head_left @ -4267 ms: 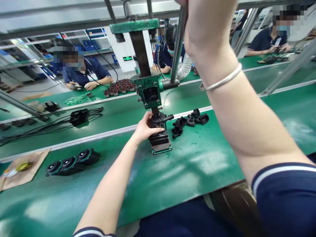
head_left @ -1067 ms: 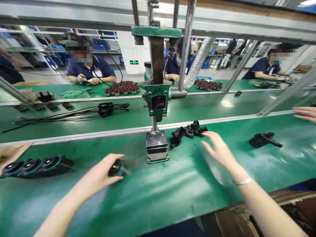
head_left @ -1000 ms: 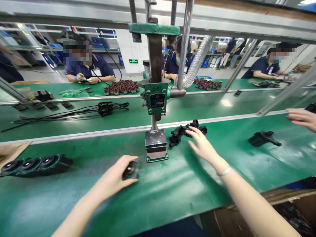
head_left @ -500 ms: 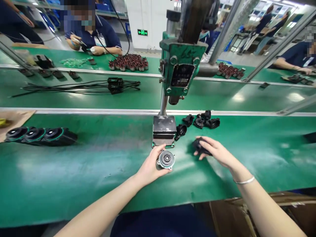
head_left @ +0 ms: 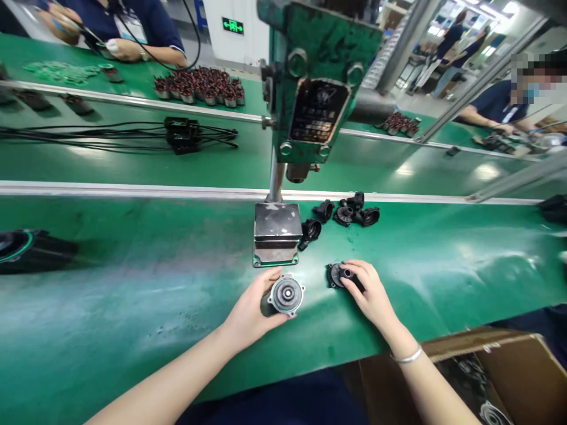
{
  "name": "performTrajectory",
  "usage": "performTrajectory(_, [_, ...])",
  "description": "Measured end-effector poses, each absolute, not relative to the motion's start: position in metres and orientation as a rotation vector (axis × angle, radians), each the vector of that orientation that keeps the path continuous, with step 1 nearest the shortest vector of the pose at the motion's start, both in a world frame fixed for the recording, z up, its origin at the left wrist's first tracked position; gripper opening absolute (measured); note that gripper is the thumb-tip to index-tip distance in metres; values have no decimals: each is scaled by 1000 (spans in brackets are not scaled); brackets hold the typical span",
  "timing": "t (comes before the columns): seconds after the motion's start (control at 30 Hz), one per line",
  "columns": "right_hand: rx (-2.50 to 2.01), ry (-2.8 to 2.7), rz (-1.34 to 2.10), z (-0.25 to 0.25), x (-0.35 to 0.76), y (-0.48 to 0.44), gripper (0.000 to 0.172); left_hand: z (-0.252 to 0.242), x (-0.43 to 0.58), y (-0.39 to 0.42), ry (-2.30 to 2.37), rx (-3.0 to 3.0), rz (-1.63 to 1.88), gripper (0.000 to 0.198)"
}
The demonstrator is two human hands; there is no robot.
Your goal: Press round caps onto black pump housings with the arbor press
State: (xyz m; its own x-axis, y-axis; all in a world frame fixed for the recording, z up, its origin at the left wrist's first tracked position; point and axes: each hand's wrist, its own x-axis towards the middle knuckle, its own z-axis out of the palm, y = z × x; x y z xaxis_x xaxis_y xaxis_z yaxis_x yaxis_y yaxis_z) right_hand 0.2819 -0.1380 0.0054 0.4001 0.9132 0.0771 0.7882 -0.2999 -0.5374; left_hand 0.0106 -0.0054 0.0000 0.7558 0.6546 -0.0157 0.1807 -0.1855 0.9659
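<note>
Currently pinching a black cap [head_left: 336, 276] in the right hand [head_left: 371, 298], apart from and just right of the round part [head_left: 287, 294] clasped face-up in the left hand [head_left: 251, 310], on the near side of the metal block [head_left: 277, 223].

Bright, cool indoor light fills the frame, with ceiling lights [head_left: 511, 7] glowing at the upper right. The green worktop [head_left: 443, 289] throws back pale, smeary glare at left and right, while shadow gathers inside the carton [head_left: 527, 372] at lower right. Near the centre, the left hand [head_left: 257, 304] and right hand [head_left: 370, 295] look fairly sharp. Wide-angle stretch pulls at the dark housing [head_left: 39, 251] on the left edge (the upper right softens too), and the nameplate [head_left: 319, 110] lettering is too blurred to read
</note>
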Motion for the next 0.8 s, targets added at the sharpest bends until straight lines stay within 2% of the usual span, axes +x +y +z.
performTrajectory(0.17, [-2103,-1501,317,-1,277,-124,36,-3,11,-5,653,1809,511,75])
performTrajectory(0.4, [-1858,-1601,349,61,216,-101,21,2,10,-5,657,1884,554,73])
performTrajectory(0.57, [-1696,-1874,137,75,173,-90,23,0,10,-5,605,1905,615,71])
performTrajectory(0.8, [-1732,-1897,66,66,166,-88,23,-1,10,-4,542,1893,649,70])
